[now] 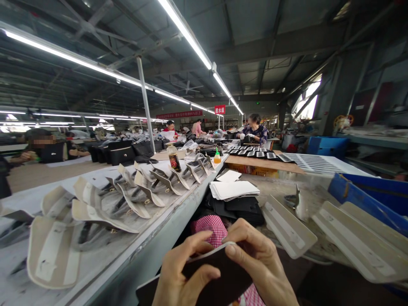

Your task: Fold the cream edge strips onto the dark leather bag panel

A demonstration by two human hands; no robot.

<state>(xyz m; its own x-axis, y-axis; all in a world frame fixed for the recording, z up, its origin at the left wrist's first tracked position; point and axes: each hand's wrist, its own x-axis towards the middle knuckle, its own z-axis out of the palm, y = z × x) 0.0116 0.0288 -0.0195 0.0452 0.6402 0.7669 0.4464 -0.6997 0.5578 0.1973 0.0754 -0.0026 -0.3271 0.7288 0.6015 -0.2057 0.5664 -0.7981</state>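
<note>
Both my hands hold a flat dark leather piece (219,278) with a pale edge at the bottom centre. My left hand (181,272) grips it from the left, thumb on top and fingers curled behind. My right hand (263,263) pinches its upper edge from the right. Just behind the hands is a pink checked cloth (210,227). Beyond that lie black pieces (239,208) and a stack of white sheets (232,189).
Rows of beige shaped flaps (134,191) cover the raised shelf on the left. Larger beige flaps (288,231) and a blue bin (376,189) lie right. A brown bottle (174,159) and a small glue bottle (217,157) stand farther back. A person (255,129) works beyond.
</note>
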